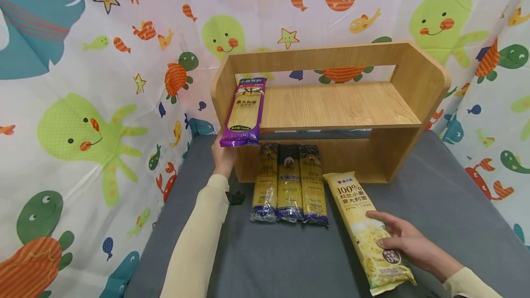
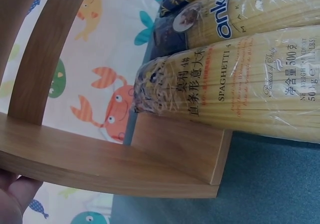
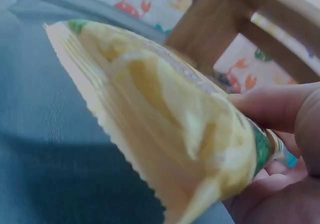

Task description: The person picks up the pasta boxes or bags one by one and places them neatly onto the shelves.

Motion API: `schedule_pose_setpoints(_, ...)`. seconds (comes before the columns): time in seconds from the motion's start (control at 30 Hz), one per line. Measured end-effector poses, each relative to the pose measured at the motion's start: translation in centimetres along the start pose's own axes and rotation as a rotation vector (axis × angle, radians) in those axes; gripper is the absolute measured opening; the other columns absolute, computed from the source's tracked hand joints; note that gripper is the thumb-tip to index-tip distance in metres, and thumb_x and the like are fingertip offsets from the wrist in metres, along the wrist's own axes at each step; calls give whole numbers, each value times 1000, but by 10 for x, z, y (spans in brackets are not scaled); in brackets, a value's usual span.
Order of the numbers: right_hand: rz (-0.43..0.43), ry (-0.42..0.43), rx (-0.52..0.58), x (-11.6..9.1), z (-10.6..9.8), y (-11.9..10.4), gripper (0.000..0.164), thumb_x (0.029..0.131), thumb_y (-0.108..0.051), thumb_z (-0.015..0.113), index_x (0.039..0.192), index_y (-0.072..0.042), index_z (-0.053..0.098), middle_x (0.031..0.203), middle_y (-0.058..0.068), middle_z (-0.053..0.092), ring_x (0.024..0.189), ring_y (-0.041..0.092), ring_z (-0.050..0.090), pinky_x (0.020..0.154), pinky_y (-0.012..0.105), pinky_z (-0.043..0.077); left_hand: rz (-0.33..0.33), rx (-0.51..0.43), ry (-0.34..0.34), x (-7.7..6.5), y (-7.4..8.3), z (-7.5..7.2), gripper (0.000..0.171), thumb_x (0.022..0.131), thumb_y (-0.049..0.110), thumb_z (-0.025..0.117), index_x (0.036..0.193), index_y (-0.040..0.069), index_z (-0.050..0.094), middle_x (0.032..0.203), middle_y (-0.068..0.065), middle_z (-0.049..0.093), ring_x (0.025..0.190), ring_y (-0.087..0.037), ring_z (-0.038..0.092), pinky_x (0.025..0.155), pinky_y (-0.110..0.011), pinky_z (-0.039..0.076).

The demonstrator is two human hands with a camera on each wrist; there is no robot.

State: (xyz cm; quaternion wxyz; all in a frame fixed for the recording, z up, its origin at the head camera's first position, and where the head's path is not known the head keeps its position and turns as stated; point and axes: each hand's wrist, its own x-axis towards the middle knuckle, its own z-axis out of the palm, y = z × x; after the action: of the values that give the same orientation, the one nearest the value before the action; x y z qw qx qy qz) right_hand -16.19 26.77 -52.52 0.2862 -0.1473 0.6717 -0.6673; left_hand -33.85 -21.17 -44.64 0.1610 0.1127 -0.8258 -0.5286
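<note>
The left hand (image 1: 224, 156) grips the bottom of a purple spaghetti packet (image 1: 244, 111), held upright against the left end of the wooden shelf (image 1: 343, 105). Three dark-ended spaghetti packets (image 1: 290, 183) lie side by side on the grey desk (image 1: 434, 197), partly under the shelf. Just right of them, the right hand (image 1: 407, 240) clasps a yellow pasta bag (image 1: 366, 229) lying on the desk.

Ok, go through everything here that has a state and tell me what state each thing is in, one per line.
purple pasta packet: sealed, held up at the shelf's left end
left hand: grips the purple packet's lower end
yellow pasta packet: sealed, lying on the grey cloth
right hand: fingers curled on the yellow packet
three spaghetti packets: sealed, flat, side by side
wooden shelf: upright, its board bare
</note>
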Motion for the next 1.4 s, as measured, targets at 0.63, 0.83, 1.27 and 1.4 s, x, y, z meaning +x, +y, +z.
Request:
schedule_pose_setpoints(0.63, -166, -447, 289, 21, 40, -168, 63, 102, 10, 42, 155, -25, 42, 135, 6, 62, 116, 20, 69, 91, 38, 59, 36, 19, 29, 0, 5, -4, 55, 101, 49, 51, 146, 18, 51, 131, -18, 67, 108, -34, 60, 101, -55, 51)
schedule_pose_setpoints(0.83, -149, -173, 144, 52, 56, -200, 58, 100, 4, 52, 150, -25, 42, 125, 2, 64, 103, 16, 73, 84, 34, 61, 21, 3, 37, -6, 5, -1, 52, 101, 46, 51, 143, 16, 53, 131, -19, 67, 110, -36, 59, 102, -56, 49)
schedule_pose_setpoints(1.27, -8, 183, -7, 134, 77, -225, 74, 101, 2, 54, 163, -14, 18, 141, 15, 43, 95, 6, 66, 80, 24, 57, -6, -8, 31, -12, 2, 4, 55, 99, 49, 54, 146, 19, 52, 138, -16, 64, 117, -36, 60, 106, -58, 47)
schedule_pose_setpoints(1.4, 4, 232, -59, 158, 79, -238, 73, 101, 1, 54, 163, -14, 19, 144, 18, 42, 93, 7, 64, 78, 24, 56, -1, -8, 36, -10, 4, 2, 54, 100, 47, 54, 145, 18, 52, 139, -16, 64, 117, -36, 60, 106, -57, 48)
